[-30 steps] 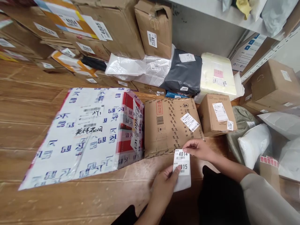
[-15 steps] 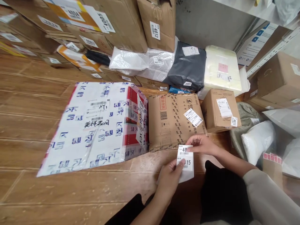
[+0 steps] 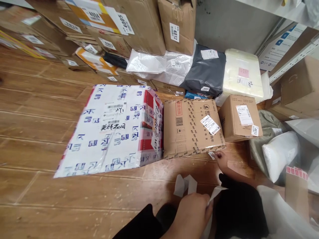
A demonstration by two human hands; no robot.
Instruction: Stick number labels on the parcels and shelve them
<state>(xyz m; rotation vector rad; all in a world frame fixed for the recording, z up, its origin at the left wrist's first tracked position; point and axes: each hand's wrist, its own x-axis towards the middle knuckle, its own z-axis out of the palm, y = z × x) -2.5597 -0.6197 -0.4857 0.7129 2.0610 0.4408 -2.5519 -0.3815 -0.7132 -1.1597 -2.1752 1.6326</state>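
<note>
At the five-o'clock edge of the brown carton (image 3: 193, 128), the right hand (image 3: 221, 160) pinches a small label (image 3: 211, 155) between its fingers; at six, the left hand (image 3: 193, 212) grips white paper (image 3: 179, 186). Labelling seems underway; next calls for flat, square placement.

Along the far side I see a tall brown cardboard box labelled 4012 (image 3: 178, 30), standing against a grey wall (image 3: 224, 23). Below it lies a crinkled white plastic parcel marked 3003 (image 3: 176, 71); to its right I make out a dark grey plastic-wrapped parcel (image 3: 205, 73), with a flat blue plastic packet (image 3: 195, 95) under its front, then a pale yellow block-shaped parcel (image 3: 243, 74) bearing a pink label. Nearer on my right, an olive-green bag (image 3: 264, 127) sits beside a puffy white plastic pouch (image 3: 281, 154). Brown wood-look flooring (image 3: 32, 149) stretches across the left.
</note>
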